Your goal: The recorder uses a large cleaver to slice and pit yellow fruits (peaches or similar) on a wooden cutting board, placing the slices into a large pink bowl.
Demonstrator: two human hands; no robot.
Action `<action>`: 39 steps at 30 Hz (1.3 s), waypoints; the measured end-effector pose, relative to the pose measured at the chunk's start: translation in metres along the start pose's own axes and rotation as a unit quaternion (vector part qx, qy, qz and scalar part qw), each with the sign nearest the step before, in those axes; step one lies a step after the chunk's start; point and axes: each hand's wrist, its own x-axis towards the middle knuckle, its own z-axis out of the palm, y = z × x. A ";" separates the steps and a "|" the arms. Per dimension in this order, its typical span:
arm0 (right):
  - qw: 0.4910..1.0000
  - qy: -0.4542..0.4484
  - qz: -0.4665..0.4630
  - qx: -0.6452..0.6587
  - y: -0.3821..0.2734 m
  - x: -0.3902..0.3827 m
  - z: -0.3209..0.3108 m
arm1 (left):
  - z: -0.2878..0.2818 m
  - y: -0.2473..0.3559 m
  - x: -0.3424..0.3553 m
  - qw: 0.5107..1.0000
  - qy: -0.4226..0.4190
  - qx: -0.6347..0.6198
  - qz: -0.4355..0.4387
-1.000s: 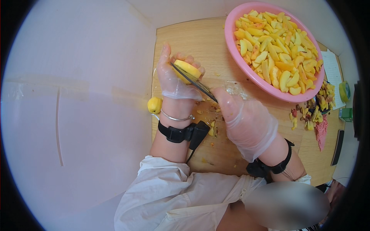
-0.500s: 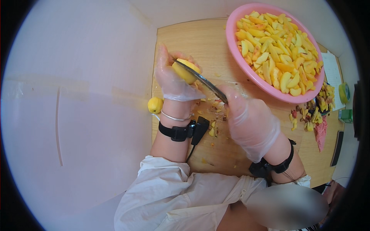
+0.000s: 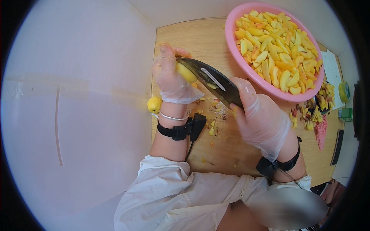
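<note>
My gloved left hand (image 3: 167, 73) is closed on a peeled yellow fruit piece (image 3: 185, 73), partly hidden by the blade. My gloved right hand (image 3: 262, 121) grips a knife (image 3: 225, 92) with a broad dark blade, which slants up-left across the fruit, its broad face showing with a pale strip on it. A yellow fruit (image 3: 154, 104) lies just left of my left wrist. Small scraps (image 3: 211, 131) are scattered on the wooden table (image 3: 185, 36) below the blade.
A pink basin (image 3: 241, 61) heaped with yellow slices stands back right. Peel scraps (image 3: 316, 115), pink cloth (image 3: 321, 136), white paper (image 3: 331, 65), green containers (image 3: 345, 114) and a dark bar (image 3: 337, 148) lie at the right. Pale walls (image 3: 77, 115) border the table.
The blade has turned to show its broad side. My right hand has shifted rightward, and my left hand slightly leftward, its thumb now upright beside the fruit.
</note>
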 end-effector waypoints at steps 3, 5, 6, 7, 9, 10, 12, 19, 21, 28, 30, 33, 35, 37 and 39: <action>0.999 -0.036 0.035 0.002 -0.004 0.000 -0.006 | -0.002 -0.001 0.000 1.000 -0.020 0.006 0.014; 0.995 -0.071 0.071 0.000 -0.004 0.000 -0.008 | 0.000 0.002 -0.003 1.000 -0.014 0.000 0.011; 0.995 -0.068 0.067 0.001 -0.002 -0.001 -0.009 | 0.000 0.002 -0.003 1.000 -0.014 0.000 0.010; 0.996 -0.065 0.063 0.003 0.000 -0.001 -0.009 | -0.001 0.000 -0.002 1.000 -0.020 -0.003 0.015; 0.995 -0.057 0.076 0.013 0.001 -0.003 -0.012 | -0.003 0.001 -0.003 0.999 -0.025 -0.005 0.019; 0.995 -0.050 0.088 0.022 0.000 -0.002 -0.015 | -0.004 0.004 -0.004 0.999 -0.046 -0.011 0.011; 0.993 -0.059 0.102 0.012 -0.007 -0.002 -0.018 | -0.006 0.004 -0.003 0.998 -0.066 -0.017 0.003; 0.993 -0.025 0.113 0.021 -0.010 -0.005 -0.024 | -0.008 0.001 0.000 0.993 -0.095 -0.072 0.006; 0.994 -0.021 0.100 0.024 -0.010 -0.006 -0.025 | -0.009 0.001 0.002 0.992 -0.091 -0.086 0.002; 0.996 0.003 0.075 0.042 -0.003 -0.007 -0.026 | -0.007 -0.005 0.002 0.993 -0.085 -0.078 -0.016; 0.996 0.006 0.074 0.047 -0.005 -0.007 -0.026 | -0.006 -0.010 0.002 0.995 -0.075 -0.059 0.003; 0.997 0.012 0.065 0.026 -0.005 -0.004 -0.023 | 0.001 -0.016 -0.003 0.998 -0.035 0.004 0.043; 0.998 0.015 0.057 0.000 -0.005 -0.003 -0.019 | 0.014 -0.015 -0.012 0.997 0.044 -0.064 -0.024; 0.995 -0.012 0.037 -0.091 -0.011 -0.004 -0.011 | 0.006 -0.017 -0.009 0.998 0.019 -0.061 -0.024; 0.992 -0.007 0.017 -0.124 -0.015 -0.005 0.003 | 0.001 -0.018 -0.007 0.998 -0.007 -0.058 -0.024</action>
